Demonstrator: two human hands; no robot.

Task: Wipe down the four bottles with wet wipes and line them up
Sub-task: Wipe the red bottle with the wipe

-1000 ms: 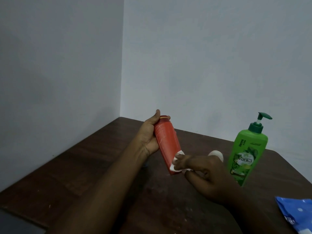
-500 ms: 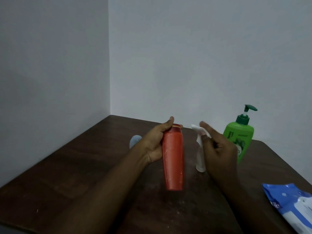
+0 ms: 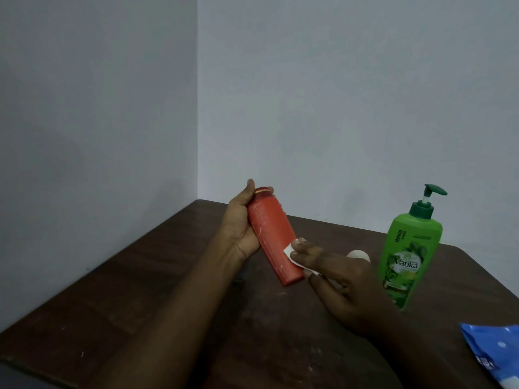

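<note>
One orange bottle (image 3: 273,237): held off the table and tilted, with the cap end up and away and the base down toward the camera. Pale streaks are noted near its shoulder.
Left hand (image 3: 241,228): wrapped round the upper half of the orange bottle. The thumb is laid up its left side to the cap, and a fingertip is seen past the cap on the far side.
Wet wipe (image 3: 288,250): small and white, pressed to the lower right flank of the orange bottle, just above its base.
Right hand (image 3: 337,284): the wet wipe is held under two extended fingers laid against the orange bottle, and the lower fingers are curled in. The thumb is hidden.
White rounded top (image 3: 359,254): seen right of the orange bottle, behind the right hand's knuckles. The rest is hidden, so its kind cannot be told.
Green pump bottle (image 3: 407,254): upright on the table, well to the right of the orange bottle. The "Vatika" label is turned to the camera and the dark green nozzle points right.
Blue wipes pack (image 3: 497,357): farthest right of the orange bottle and nearer the camera, cut off by the frame edge.
Table (image 3: 140,276): dark brown wood under the orange bottle, marked with pale specks.
Walls (image 3: 337,94): plain and pale, with the corner set behind and left of the orange bottle.
</note>
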